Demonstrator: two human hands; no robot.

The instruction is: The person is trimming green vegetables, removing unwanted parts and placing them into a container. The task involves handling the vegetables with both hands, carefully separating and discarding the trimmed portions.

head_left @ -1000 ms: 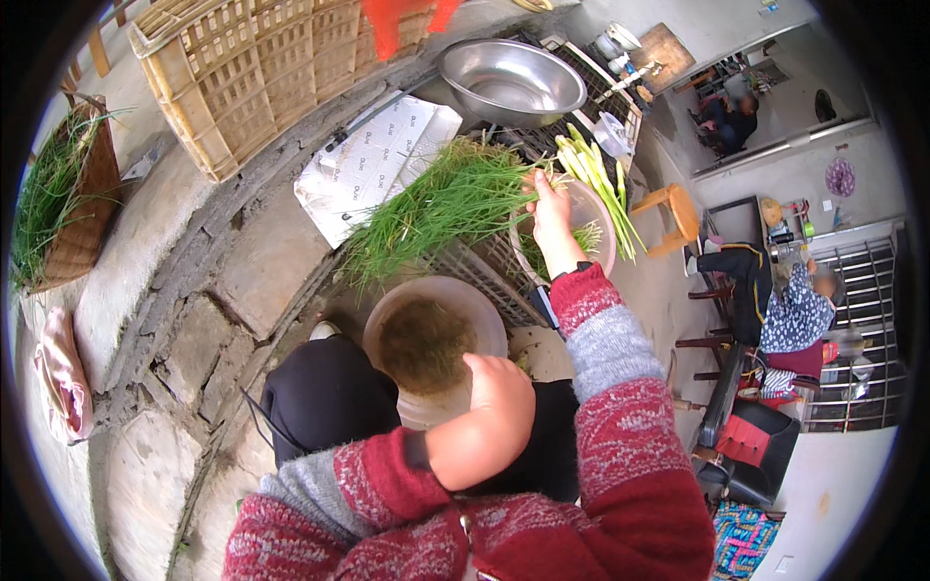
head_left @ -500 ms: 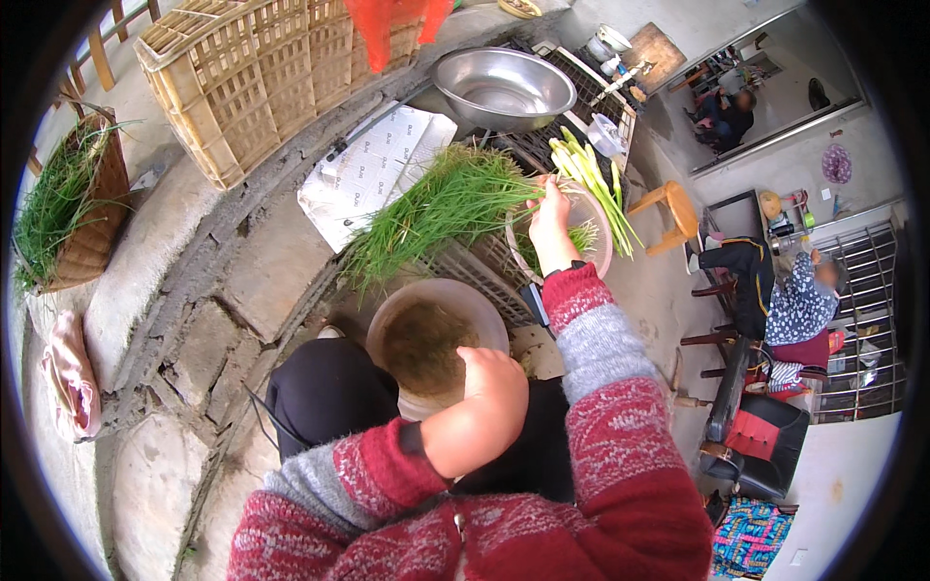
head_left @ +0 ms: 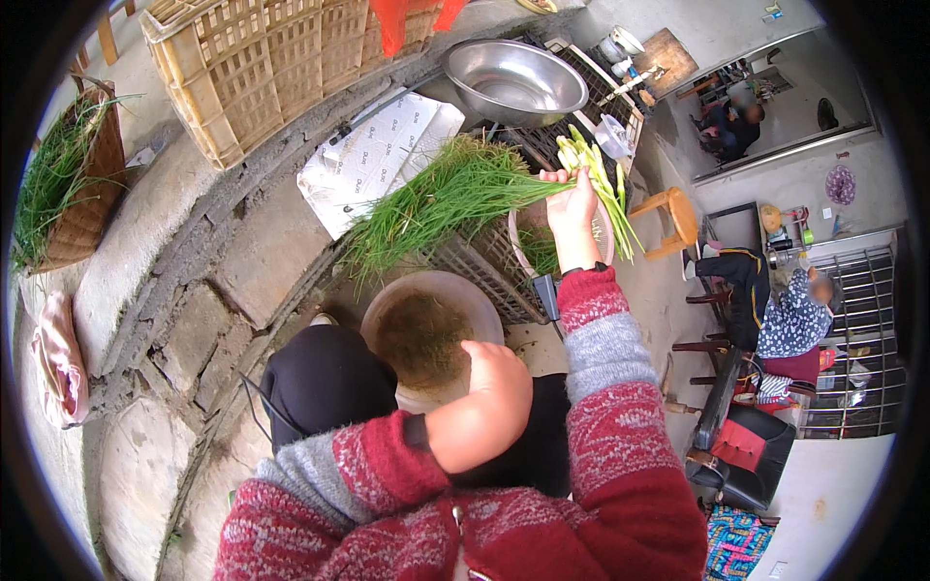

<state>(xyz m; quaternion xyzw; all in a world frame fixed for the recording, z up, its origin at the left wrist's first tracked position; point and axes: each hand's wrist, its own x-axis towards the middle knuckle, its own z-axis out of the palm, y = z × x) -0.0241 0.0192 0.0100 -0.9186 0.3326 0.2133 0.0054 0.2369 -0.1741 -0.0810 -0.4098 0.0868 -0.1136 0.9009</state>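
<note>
My right hand (head_left: 572,208) is closed around the ends of several thin green chives. It hangs over the far-right side of a pale bowl (head_left: 518,254) with more greens inside. The held stalks run into a large heap of chives (head_left: 436,198) lying to the left, partly on a dark crate (head_left: 484,274). My left hand (head_left: 491,392) is bent in above my lap, its fingers curled under and mostly hidden; whether anything is in them cannot be seen. Just beyond it stands a wide basin (head_left: 489,324) with murky brown-green contents. Pale green stalks (head_left: 605,179) lie past the bowl.
A steel basin (head_left: 518,82) stands at the back beside a white foam lid (head_left: 373,160). Bamboo crate (head_left: 281,73) and a basket of greens (head_left: 82,208) sit on the left ledge. A wooden stool (head_left: 668,223) and a seated person (head_left: 796,310) are on the right.
My right hand has moved a little to the right, drawing the chives along. My left hand stays nearly where it was. The whole view has shifted slightly.
</note>
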